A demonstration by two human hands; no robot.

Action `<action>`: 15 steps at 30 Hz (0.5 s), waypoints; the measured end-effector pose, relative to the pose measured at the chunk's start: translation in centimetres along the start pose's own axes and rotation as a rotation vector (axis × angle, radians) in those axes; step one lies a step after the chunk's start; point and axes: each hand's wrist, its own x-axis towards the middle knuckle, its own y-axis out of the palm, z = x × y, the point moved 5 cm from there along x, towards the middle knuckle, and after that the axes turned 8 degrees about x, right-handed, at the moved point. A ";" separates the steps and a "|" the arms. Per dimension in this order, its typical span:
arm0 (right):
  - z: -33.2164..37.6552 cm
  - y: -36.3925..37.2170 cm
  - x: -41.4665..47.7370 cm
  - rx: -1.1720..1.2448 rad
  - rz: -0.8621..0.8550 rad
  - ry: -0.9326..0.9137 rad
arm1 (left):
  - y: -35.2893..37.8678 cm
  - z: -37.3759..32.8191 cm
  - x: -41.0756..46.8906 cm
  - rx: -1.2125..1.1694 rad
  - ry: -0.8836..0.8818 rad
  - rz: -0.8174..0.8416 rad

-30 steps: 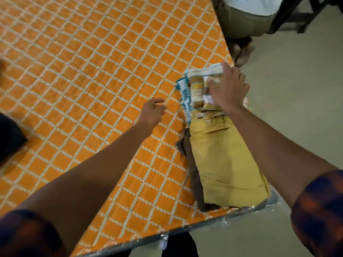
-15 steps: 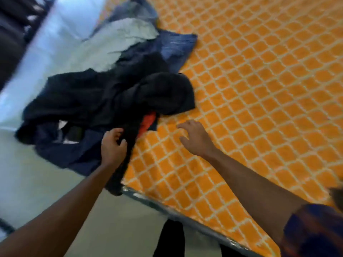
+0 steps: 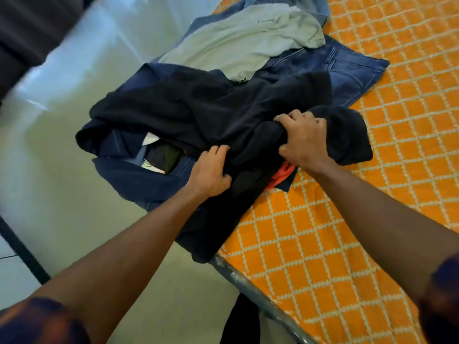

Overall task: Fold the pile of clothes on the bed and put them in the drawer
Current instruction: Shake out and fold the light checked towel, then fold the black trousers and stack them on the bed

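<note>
Both hands have landed: the right hand, open over the bed a moment ago, now fists the black garment, and the left hand clamps the same cloth beside it, so the next piece to fold looks picked. The pile straddles the bed's left edge, dark cloth drooping past the rail toward the floor, while the bed's orange cover stretches rightward for spreading.

Unfolded pile of clothes, mostly dark, overhanging bed corner
</note>
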 end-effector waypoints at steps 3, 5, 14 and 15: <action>-0.3 -0.1 -0.1 -0.066 0.041 -0.043 | -0.7 0.2 0.7 -0.139 -0.076 -0.085; -0.8 0.0 -1.4 -0.048 0.061 -0.040 | -0.1 0.0 0.3 -0.120 -0.046 -0.037; -0.2 3.1 -16.7 -0.060 0.344 -0.052 | 4.7 -6.2 -8.9 -0.326 0.097 -0.141; 0.1 3.7 -18.7 -0.072 0.405 -0.039 | 4.2 -7.2 -9.7 -0.356 0.104 -0.228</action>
